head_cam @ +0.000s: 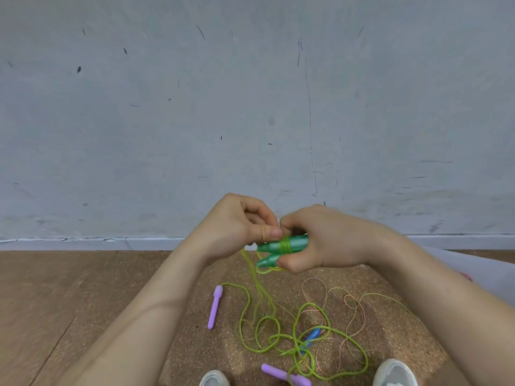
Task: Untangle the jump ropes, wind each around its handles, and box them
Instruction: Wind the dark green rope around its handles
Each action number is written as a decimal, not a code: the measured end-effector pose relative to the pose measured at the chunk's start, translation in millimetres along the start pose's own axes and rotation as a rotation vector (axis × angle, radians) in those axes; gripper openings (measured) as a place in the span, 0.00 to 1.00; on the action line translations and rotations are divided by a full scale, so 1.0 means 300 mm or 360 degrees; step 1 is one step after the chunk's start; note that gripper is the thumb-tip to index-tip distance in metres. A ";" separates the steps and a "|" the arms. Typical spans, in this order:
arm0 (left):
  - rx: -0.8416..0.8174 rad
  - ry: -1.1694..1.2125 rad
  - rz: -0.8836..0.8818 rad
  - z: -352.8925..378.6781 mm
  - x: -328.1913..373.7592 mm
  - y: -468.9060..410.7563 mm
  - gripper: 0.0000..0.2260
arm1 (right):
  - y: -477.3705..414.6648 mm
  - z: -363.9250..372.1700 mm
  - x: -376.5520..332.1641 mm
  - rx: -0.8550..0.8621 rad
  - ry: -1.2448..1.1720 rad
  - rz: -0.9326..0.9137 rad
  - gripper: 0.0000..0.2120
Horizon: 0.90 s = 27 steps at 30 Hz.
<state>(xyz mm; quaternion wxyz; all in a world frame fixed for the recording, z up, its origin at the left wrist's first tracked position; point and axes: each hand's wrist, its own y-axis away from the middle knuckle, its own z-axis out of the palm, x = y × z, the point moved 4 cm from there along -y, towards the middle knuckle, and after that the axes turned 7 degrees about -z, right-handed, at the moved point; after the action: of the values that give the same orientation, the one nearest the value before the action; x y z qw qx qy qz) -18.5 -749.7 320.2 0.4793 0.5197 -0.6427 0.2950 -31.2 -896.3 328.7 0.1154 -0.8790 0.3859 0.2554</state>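
My right hand (320,240) grips two green handles (274,246) held side by side, with a few turns of yellow-green rope (285,245) wound round their middle. My left hand (242,224) pinches that rope right beside the winding. Slack yellow-green rope hangs down from the handles to the floor. Below lies a tangle of green rope (303,341), tied to a purple handle (215,306) at the left and a second purple handle (284,374) near my feet. A blue handle (310,338) and a thin pink-orange rope (348,307) lie mixed into the tangle.
The ropes lie on a speckled cork mat (211,344) over a wooden floor (55,288). A grey scuffed wall (250,107) stands close in front. My two shoe tips (214,378) show at the bottom edge. A pale object (485,274) sits at the right edge.
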 end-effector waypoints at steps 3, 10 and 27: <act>-0.0231 0.0510 -0.0138 0.007 -0.048 -0.023 0.05 | 0.008 -0.022 -0.031 0.0129 -0.0175 -0.0101 0.20; -0.0400 0.0865 -0.0314 0.054 -0.084 -0.061 0.14 | 0.009 -0.044 0.015 0.0480 -0.1021 0.0045 0.14; 0.0775 -0.1843 0.0923 0.189 0.007 0.011 0.06 | -0.005 -0.059 0.172 0.1236 -0.0637 0.0565 0.17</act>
<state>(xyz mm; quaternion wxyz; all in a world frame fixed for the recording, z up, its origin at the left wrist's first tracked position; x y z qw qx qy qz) -39.1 -799.4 301.7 -0.1697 0.4934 -0.8237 0.2220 5.7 -934.4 316.1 0.4624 -0.6246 0.5673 0.2723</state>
